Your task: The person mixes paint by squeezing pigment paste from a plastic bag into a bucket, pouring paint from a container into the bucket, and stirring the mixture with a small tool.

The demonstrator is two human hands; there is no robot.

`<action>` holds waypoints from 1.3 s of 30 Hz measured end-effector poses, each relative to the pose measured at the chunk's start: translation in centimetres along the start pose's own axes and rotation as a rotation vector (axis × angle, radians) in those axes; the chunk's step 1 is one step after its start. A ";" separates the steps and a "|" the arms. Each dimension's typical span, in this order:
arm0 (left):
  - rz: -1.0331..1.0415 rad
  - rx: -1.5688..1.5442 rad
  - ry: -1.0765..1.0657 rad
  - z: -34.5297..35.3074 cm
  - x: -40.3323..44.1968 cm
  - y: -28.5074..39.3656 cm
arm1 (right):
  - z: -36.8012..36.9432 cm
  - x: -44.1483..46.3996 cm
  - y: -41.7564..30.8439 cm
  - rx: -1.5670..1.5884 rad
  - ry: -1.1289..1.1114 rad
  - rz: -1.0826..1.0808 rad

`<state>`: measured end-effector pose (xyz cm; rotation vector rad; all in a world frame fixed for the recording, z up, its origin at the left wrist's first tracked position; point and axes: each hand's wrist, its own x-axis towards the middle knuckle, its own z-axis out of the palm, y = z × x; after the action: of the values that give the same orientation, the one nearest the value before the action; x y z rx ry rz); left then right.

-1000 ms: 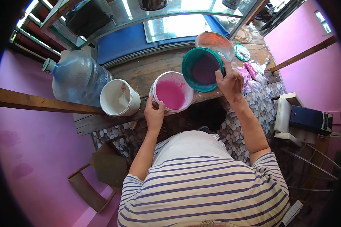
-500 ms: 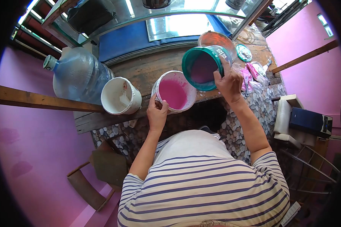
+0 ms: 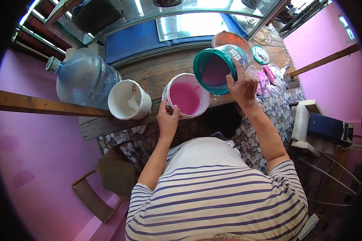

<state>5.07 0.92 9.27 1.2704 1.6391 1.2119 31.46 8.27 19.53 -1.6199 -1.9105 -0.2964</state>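
Observation:
My left hand (image 3: 167, 118) grips the near left rim of a white bucket (image 3: 204, 100) that has pink paint (image 3: 184, 98) inside and pink smears on its inner wall. My right hand (image 3: 244, 86) is closed on the rim of a green-rimmed paint pail (image 3: 200, 80), tilted toward me and to the left. Purplish-pink liquid shows inside the pail, whose lip is just above and right of the white bucket. No stream between the two is visible. A second white bucket (image 3: 116, 102), with residue on its inner wall, stands to the left.
A large clear water bottle (image 3: 82, 82) lies at the left of the wooden table (image 3: 149, 74). Behind the pail are an orange-stained basin (image 3: 233, 40), a round lid (image 3: 260, 55) and pink-stained bags (image 3: 265, 82). A chair (image 3: 116, 176) stands lower left.
The pail has tipped a little further toward the left, showing more of its printed side. Both hands keep their grips, and the white bucket has barely shifted.

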 end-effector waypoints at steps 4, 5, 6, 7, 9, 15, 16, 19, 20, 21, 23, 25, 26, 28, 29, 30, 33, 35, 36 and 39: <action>-0.080 -0.053 -0.002 -0.1 -0.2 0.6 | 0.3 -0.2 0.0 -0.015 0.012 -0.018; -0.081 -0.054 0.000 -0.1 -0.2 0.5 | 0.2 -0.2 -0.1 -0.015 0.011 -0.018; -0.081 -0.055 0.002 -0.1 -0.2 0.4 | 0.2 -0.1 -0.1 -0.014 0.008 -0.018; -0.081 -0.055 0.002 -0.1 -0.2 0.4 | 0.1 -0.1 -0.2 -0.014 0.004 -0.018; -0.031 -0.024 -0.007 -0.1 -0.2 0.1 | 0.3 -0.2 -0.2 -0.016 0.008 -0.022; -0.034 -0.006 0.010 0.0 -0.1 -1.2 | 0.5 -0.4 -0.3 -0.013 0.013 -0.030; -0.035 -0.006 0.010 0.0 -0.1 -1.3 | 0.6 -0.4 -0.4 -0.013 0.016 -0.034; -0.030 -0.007 0.015 0.0 -0.1 -1.1 | 0.4 -0.4 -0.6 -0.017 0.004 -0.030; -0.040 -0.006 0.009 -0.1 -0.1 -1.0 | 0.4 -0.4 -0.6 -0.017 0.004 -0.029; -0.050 -0.005 0.003 -0.2 -0.1 -0.8 | 0.4 -0.4 -0.5 -0.014 0.007 -0.034; -0.045 0.007 0.008 -0.1 -0.1 -1.4 | 0.5 -0.4 -0.5 -0.010 0.012 -0.037; -0.040 0.016 0.012 0.0 -0.1 -1.5 | 0.5 -0.4 -0.6 -0.005 0.009 -0.034; -0.043 0.019 0.012 0.0 -0.1 -1.5 | 0.4 -0.4 -0.5 -0.006 0.010 -0.034; -0.045 0.021 0.012 -0.1 0.0 -1.4 | 0.4 -0.4 -0.5 -0.010 0.000 -0.029; -0.051 0.015 0.009 -0.1 0.0 -1.3 | 0.4 -0.4 -0.6 -0.010 0.001 -0.029; -0.057 0.008 0.006 0.0 0.1 -1.3 | 0.4 -0.4 -0.6 -0.009 0.004 -0.028; -0.038 -0.009 -0.002 0.0 0.1 -1.3 | 0.5 -0.4 -0.6 -0.013 0.011 -0.030; -0.048 -0.032 -0.005 0.1 0.2 -1.4 | 0.5 -0.4 -0.6 -0.017 0.015 -0.035; -0.058 -0.054 -0.009 0.1 0.2 -1.4 | 0.5 -0.4 -0.5 -0.017 0.013 -0.033; -0.007 -0.021 -0.008 -0.1 0.2 -1.0 | 0.6 -0.4 -0.6 -0.015 0.007 -0.028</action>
<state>4.64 1.05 8.33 1.2543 1.6194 1.2157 30.79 8.11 18.96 -1.6008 -1.9317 -0.3290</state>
